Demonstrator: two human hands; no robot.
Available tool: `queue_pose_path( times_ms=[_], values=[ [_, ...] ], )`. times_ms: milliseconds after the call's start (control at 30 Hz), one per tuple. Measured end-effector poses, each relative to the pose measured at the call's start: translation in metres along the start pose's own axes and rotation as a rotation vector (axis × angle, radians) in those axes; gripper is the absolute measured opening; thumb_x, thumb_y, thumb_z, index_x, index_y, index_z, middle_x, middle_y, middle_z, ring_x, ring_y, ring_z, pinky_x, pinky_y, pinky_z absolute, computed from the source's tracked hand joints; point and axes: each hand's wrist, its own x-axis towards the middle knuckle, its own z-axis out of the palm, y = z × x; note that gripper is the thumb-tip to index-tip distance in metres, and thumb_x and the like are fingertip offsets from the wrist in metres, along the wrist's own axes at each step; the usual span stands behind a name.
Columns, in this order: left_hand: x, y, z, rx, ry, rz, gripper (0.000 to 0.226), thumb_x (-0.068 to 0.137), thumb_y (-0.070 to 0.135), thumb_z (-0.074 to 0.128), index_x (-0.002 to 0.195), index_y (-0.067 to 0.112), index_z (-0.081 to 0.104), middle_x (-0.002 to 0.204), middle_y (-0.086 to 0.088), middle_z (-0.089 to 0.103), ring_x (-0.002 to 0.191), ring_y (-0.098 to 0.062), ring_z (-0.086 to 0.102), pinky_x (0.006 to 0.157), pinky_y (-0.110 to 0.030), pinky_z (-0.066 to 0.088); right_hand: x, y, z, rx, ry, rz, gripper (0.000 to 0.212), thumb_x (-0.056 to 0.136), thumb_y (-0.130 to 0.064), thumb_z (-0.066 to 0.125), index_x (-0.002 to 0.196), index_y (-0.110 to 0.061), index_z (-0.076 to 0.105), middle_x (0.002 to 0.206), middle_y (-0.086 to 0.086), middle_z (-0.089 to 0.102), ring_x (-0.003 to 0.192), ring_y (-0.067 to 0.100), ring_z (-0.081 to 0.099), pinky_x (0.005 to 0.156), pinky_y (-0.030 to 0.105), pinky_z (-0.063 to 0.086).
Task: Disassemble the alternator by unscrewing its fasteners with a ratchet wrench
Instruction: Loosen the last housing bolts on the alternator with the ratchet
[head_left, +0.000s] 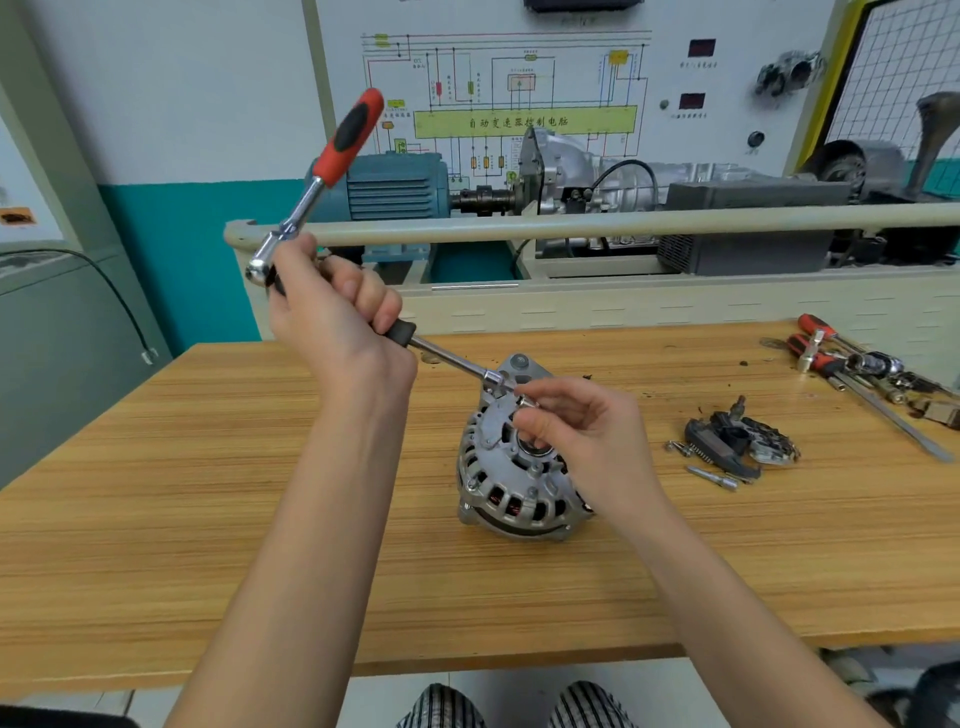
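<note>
A silver alternator (511, 480) lies on the wooden table (208, 493) with its vented housing facing me. My left hand (337, 317) grips the black grip of an extension bar (447, 358) that slants down to the alternator's top. A ratchet wrench (332, 166) with a red and black handle sits on the bar's upper end and points up to the right. My right hand (576, 421) pinches the socket (524, 400) at the bar's lower tip, over a fastener that the fingers hide.
Removed alternator parts (737, 441) and loose bolts (711, 475) lie to the right of the alternator. Screwdrivers and sockets (857, 364) are spread at the table's far right. A training rig with a blue motor (395, 187) stands behind the table.
</note>
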Motion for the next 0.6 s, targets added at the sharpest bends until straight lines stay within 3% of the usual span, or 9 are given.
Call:
queue_pose_path(
  times_ms=[233, 400, 600],
  values=[
    [0.0, -0.006, -0.005, -0.026, 0.044, -0.067, 0.033, 0.094, 0.016, 0.048, 0.063, 0.019, 0.035, 0.047, 0.007, 0.026, 0.039, -0.008, 0.018, 0.035, -0.021, 0.017, 0.004, 0.001, 0.002, 0.064, 0.007, 0.003, 0.023, 0.079, 0.0, 0.07, 0.086, -0.022, 0.07, 0.07, -0.006, 0.072, 0.062, 0.009, 0.065, 0.062, 0.017, 0.051],
    [-0.001, -0.011, -0.006, -0.013, 0.082, -0.069, 0.029, 0.093, 0.016, 0.05, 0.066, 0.018, 0.04, 0.048, 0.007, 0.028, 0.039, -0.008, 0.021, 0.035, -0.021, 0.02, 0.0, 0.003, 0.004, -0.019, 0.075, -0.057, 0.031, 0.084, 0.001, 0.066, 0.086, -0.029, 0.069, 0.065, -0.009, 0.068, 0.054, 0.005, 0.058, 0.057, 0.017, 0.05],
    [0.0, -0.014, -0.01, -0.033, 0.148, -0.153, 0.033, 0.092, 0.021, 0.05, 0.062, 0.02, 0.037, 0.048, 0.009, 0.027, 0.04, -0.008, 0.021, 0.037, -0.021, 0.021, -0.003, 0.003, 0.006, -0.221, 0.159, -0.179, 0.036, 0.088, -0.005, 0.064, 0.088, -0.041, 0.064, 0.068, -0.006, 0.064, 0.055, 0.015, 0.054, 0.053, 0.03, 0.048]
  ],
)
